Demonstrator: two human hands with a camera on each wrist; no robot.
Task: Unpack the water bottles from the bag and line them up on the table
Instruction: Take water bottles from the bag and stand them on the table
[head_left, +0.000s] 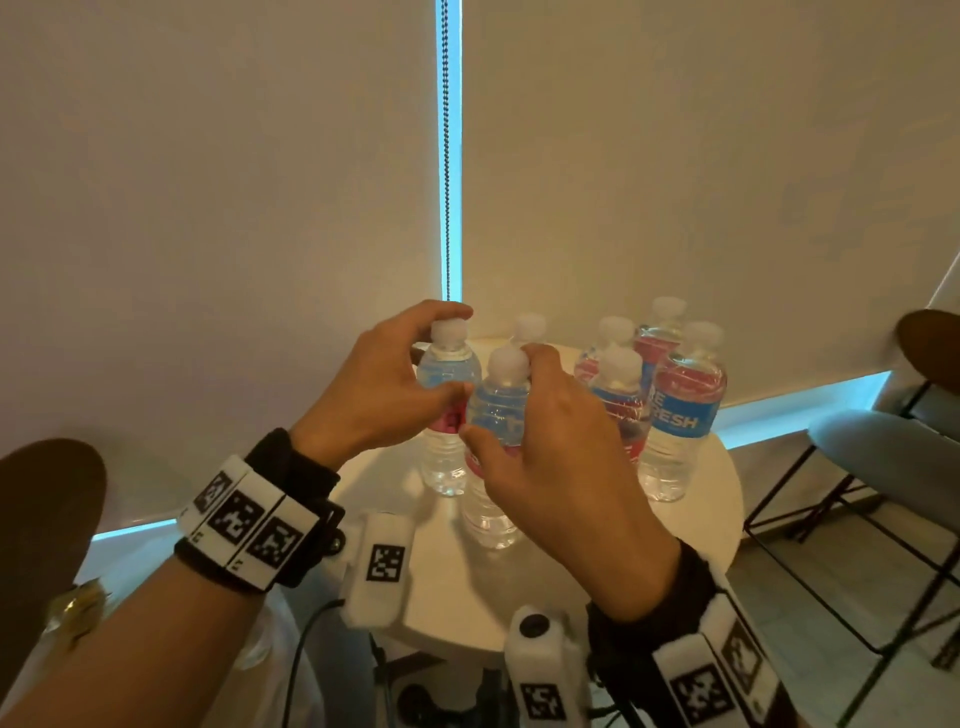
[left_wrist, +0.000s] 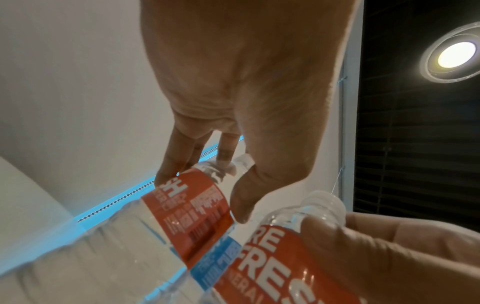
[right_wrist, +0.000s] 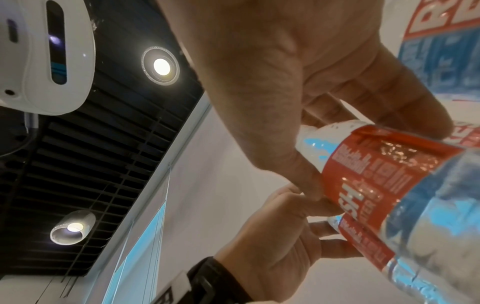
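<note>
Standing upright side by side on the round white desk (head_left: 696, 499), two water bottles are being held: the left hand (head_left: 382, 387) is curling round the far bottle (head_left: 448, 410), the right hand (head_left: 558, 457) round the nearer bottle (head_left: 496, 415), thumbs nearly touching.

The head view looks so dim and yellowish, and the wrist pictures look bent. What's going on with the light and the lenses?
Head view: warm dim room light, a cyan strip glowing between the blinds, bottle caps washed out white. Left wrist view: a ceiling lamp flares, and the near bottle looms large and soft. Right wrist view: wide-angle stretch, glare spots on the red label, clear plastic blurred at bottom right.
</note>
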